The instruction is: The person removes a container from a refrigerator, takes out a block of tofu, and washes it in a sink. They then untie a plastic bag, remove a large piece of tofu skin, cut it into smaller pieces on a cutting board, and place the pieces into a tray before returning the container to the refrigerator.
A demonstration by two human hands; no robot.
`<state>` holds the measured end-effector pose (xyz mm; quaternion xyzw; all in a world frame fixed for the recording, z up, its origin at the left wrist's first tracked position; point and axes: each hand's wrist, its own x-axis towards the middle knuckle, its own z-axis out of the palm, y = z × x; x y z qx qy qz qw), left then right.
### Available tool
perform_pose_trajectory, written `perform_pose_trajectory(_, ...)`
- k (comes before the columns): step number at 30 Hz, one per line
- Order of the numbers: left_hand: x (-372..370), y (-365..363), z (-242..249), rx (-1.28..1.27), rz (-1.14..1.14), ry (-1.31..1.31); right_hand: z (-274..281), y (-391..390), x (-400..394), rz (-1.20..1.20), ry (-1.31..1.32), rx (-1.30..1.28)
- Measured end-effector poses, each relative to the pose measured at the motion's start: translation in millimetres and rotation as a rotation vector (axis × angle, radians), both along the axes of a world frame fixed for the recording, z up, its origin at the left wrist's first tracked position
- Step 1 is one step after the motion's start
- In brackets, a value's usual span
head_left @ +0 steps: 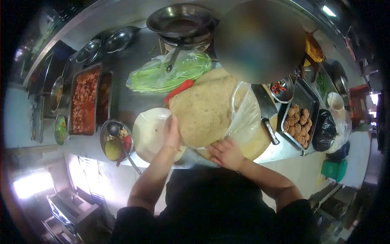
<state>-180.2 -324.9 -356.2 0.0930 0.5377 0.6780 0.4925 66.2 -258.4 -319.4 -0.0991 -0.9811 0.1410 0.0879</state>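
A large tan, spongy-looking slab of food (203,110) lies partly inside a clear plastic bag (247,118), above a round cutting board (260,144). My left hand (172,134) grips the slab's left edge, with its fingers partly hidden. At the lower edge, my right hand (227,153) is closed on the gathered plastic bag, close against the slab. Left of the slab stands a white bowl (148,132). A red chili pepper (178,90) lies along its upper left edge. To the right, a cleaver (270,131) rests on the board, its handle toward me.
Bagged green stalks (170,75) lie behind the slab. A tray of red food (84,103) and a bowl with a ladle (115,140) stand left. A tray of brown balls (298,126) and a black bag (325,130) stand right. A wok (178,19) sits at the back.
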Motion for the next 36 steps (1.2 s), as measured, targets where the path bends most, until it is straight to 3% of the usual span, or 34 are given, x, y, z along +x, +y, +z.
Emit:
perform_pose_trajectory(5, 9.8, 3.4, 15.1, -0.124, -0.175, 0.344, 12.4, -24.3, -9.1, -0.154, -0.076, -0.017)
perform_pose_trajectory(8, 19.8, 24.0, 51.1, -0.008, 0.042, 1.036, 21.2, -33.1, -28.8, -0.187, -0.029, -0.057)
perform_pose_trajectory(11, 31.1, 34.6, 115.5, 0.159, -0.166, 1.485, 16.8, -34.8, -44.1, -0.222, 0.008, -0.097)
perform_pose_trajectory(14, 21.3, 58.2, 84.8, 0.245, -0.101, 1.024, 17.5, -36.5, -58.4, -0.283, 0.020, -0.078)
perform_pose_trajectory(17, -44.0, 74.6, 58.3, 0.050, -0.300, -0.114, 12.3, -34.5, -70.7, -0.283, -0.020, -0.034)
perform_pose_trajectory(20, -37.5, 71.3, 51.5, -0.298, -0.272, -0.147, 10.4, -42.5, -80.3, -0.274, -0.139, -0.094)
perform_pose_trajectory(23, -41.2, 70.8, 46.8, -0.177, -0.562, 0.109, 13.6, -50.3, -76.9, -0.235, -0.148, -0.205)
perform_pose_trajectory(26, -47.0, 85.4, 60.1, -0.150, -0.708, 0.696, 9.7, -51.5, -75.8, -0.214, -0.022, -0.107)
perform_pose_trajectory(30, -27.4, 111.8, 98.1, -0.002, -0.629, 0.946, -4.1, -34.2, -80.8, -0.285, -0.039, -0.146)
perform_pose_trajectory(32, -22.3, 128.6, 121.5, 0.022, -0.638, 1.087, 12.7, -14.3, -75.5, -0.412, -0.214, -0.338)
perform_pose_trajectory(33, -21.6, 137.8, 131.3, 0.020, -0.650, 0.900, 19.2, -4.8, -73.7, -0.471, -0.305, -0.434)
perform_pose_trajectory(35, -24.1, 154.7, 150.0, 0.024, -0.662, 0.529, -15.0, 20.9, -56.1, -0.525, -0.241, -0.556)
perform_pose_trajectory(36, -28.8, 158.2, 159.5, 0.059, -0.631, 0.487, -27.9, 36.7, -46.1, -0.553, -0.203, -0.614)
